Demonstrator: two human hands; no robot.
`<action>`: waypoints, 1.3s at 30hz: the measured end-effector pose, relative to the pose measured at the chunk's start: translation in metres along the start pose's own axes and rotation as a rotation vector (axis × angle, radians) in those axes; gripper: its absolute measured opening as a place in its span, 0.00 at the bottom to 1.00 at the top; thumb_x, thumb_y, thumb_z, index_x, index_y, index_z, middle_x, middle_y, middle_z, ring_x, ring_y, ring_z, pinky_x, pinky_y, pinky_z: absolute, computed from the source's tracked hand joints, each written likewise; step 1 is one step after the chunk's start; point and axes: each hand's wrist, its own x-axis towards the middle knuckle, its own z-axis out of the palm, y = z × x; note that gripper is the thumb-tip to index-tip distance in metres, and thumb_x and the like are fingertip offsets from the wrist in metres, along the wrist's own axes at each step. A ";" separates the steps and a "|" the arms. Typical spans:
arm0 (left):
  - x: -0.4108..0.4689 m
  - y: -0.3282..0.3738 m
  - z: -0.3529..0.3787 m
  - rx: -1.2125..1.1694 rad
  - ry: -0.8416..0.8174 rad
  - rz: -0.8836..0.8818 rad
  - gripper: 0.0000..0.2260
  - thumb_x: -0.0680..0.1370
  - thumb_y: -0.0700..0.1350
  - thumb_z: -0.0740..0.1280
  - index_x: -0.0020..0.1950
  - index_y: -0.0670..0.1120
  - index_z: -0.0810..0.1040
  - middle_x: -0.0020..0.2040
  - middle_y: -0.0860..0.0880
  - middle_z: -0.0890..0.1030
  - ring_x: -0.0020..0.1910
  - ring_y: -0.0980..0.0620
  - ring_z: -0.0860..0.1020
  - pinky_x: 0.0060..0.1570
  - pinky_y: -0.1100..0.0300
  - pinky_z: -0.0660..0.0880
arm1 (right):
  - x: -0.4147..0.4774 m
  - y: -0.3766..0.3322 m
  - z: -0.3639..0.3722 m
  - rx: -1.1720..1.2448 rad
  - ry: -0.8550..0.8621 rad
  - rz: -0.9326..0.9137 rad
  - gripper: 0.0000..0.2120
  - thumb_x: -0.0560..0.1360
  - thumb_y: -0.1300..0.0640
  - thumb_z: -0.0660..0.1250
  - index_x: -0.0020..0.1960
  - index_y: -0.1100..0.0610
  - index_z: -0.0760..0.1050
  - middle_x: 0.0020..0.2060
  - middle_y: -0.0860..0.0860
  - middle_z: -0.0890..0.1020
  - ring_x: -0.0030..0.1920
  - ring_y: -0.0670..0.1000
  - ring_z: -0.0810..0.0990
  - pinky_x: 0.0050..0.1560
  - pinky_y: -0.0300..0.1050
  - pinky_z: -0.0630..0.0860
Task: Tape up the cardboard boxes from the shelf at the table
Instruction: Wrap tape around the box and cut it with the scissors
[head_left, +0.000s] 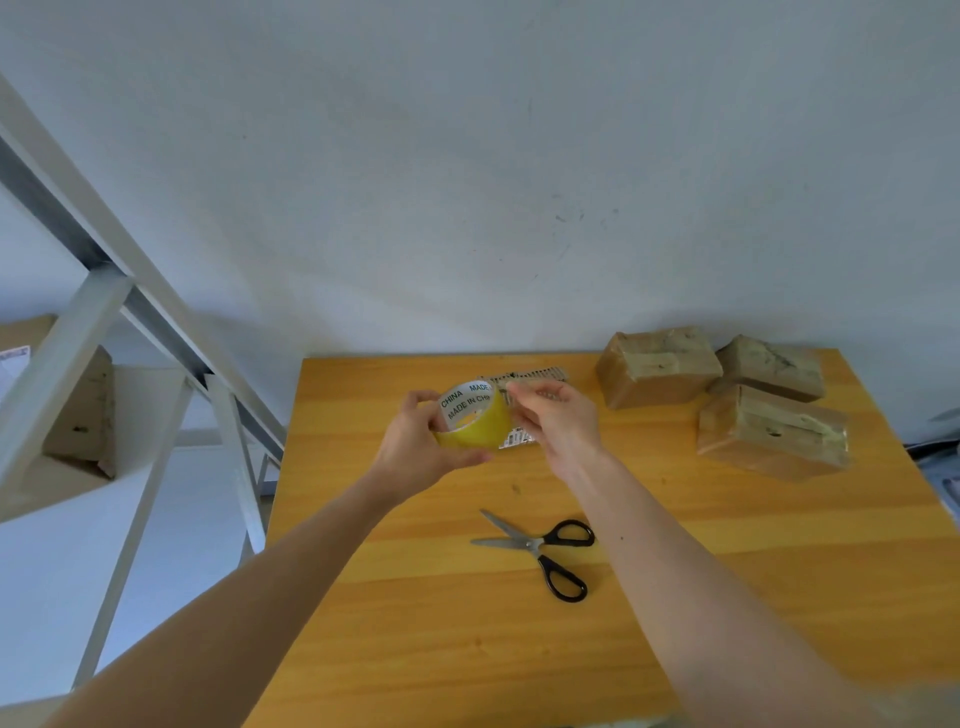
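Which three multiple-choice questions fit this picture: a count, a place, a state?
1. How many taped brown cardboard boxes stand on the orange wooden table? A one; B three; C five.
2. Where do the black-handled steel scissors lie? A on a box; B on the floor; C on the table, near its middle.
3. The yellow tape roll is: A flat on the table; B held in the left hand; C on a box.
Key: B, three stand far right; C, bare wood lies under them; B, its fingers curl round the roll, the right hand pinching its edge.
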 end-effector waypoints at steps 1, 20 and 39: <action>0.000 -0.002 0.000 0.031 0.027 0.023 0.23 0.61 0.54 0.81 0.40 0.44 0.71 0.61 0.52 0.69 0.55 0.55 0.72 0.41 0.68 0.68 | 0.002 0.000 -0.003 0.058 -0.023 0.036 0.22 0.67 0.66 0.77 0.56 0.54 0.72 0.50 0.61 0.84 0.48 0.56 0.84 0.56 0.54 0.80; -0.010 -0.017 0.007 0.131 0.121 0.227 0.22 0.68 0.31 0.70 0.53 0.48 0.63 0.59 0.44 0.73 0.47 0.38 0.76 0.37 0.50 0.73 | 0.001 -0.003 -0.012 0.063 0.012 0.295 0.06 0.75 0.67 0.70 0.50 0.66 0.76 0.39 0.58 0.80 0.40 0.53 0.82 0.33 0.43 0.82; 0.043 -0.012 0.002 0.563 0.267 0.251 0.30 0.70 0.27 0.65 0.70 0.45 0.68 0.54 0.42 0.78 0.48 0.39 0.78 0.40 0.49 0.74 | 0.060 -0.037 -0.060 -0.253 0.265 -0.029 0.08 0.73 0.61 0.74 0.37 0.55 0.80 0.36 0.50 0.83 0.43 0.49 0.81 0.56 0.45 0.76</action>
